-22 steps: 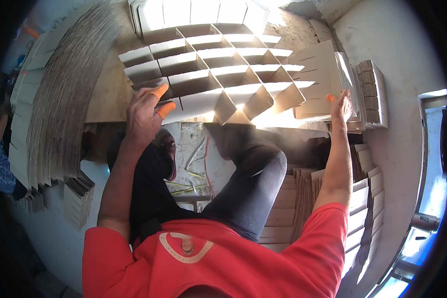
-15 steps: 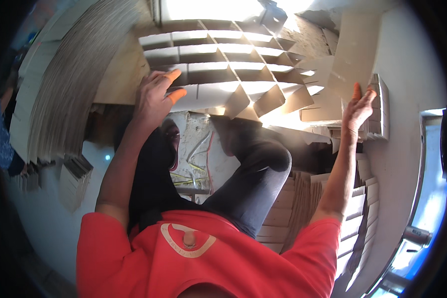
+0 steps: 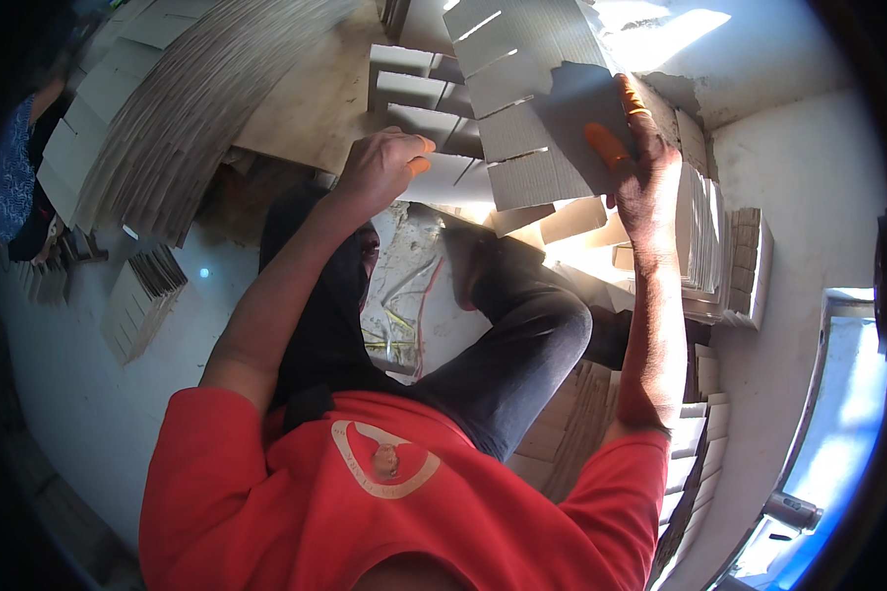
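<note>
Both hands (image 3: pixel 384 169) (image 3: pixel 648 182) forward, left curled, right gripping slotted sheet (image 3: pixel 537 84)

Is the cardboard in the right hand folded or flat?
Flat: the slotted sheet in the right hand shows one face, no visible crease.

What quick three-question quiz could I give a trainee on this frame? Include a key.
1. Which hand holds the slotted sheet?

2. True or false: from this view, the sheet hides part of the grid.

3. What colour are the finger covers?
A. Grey
B. Orange
C. Blue

Key:
1. The right hand.
2. True; the sheet is in front of its right part.
3. B.
</note>
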`<state>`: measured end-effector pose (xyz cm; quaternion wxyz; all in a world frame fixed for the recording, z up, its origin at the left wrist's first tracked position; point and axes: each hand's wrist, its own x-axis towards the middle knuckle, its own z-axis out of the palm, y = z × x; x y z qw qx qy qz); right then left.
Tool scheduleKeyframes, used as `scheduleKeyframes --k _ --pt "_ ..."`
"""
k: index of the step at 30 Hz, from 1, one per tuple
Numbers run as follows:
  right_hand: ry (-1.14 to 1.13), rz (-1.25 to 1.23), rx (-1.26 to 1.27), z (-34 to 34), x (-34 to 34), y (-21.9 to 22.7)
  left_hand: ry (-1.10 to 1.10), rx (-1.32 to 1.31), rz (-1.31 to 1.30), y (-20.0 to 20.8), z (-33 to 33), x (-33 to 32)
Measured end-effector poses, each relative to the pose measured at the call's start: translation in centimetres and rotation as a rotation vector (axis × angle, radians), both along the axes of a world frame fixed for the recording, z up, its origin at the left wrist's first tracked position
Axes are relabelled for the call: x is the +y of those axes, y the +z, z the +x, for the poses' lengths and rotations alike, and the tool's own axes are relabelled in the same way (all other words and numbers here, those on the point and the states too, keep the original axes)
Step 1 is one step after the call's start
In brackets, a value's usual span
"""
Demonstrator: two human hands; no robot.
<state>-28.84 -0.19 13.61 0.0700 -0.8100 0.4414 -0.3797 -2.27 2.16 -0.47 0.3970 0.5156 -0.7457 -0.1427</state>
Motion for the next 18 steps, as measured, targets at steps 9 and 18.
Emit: scheduleKeyframes --k 9,18 --pt "-0.098 0.267 -0.098 2.5 0.0 0.8 -0.034 0.029 0.019 0.0 0.2 -0.1" --pt "-0.114 0.238 -0.078 3.0 -0.4 0.3 -0.044 0.099 -0.005 -0.8 0.2 -0.5"
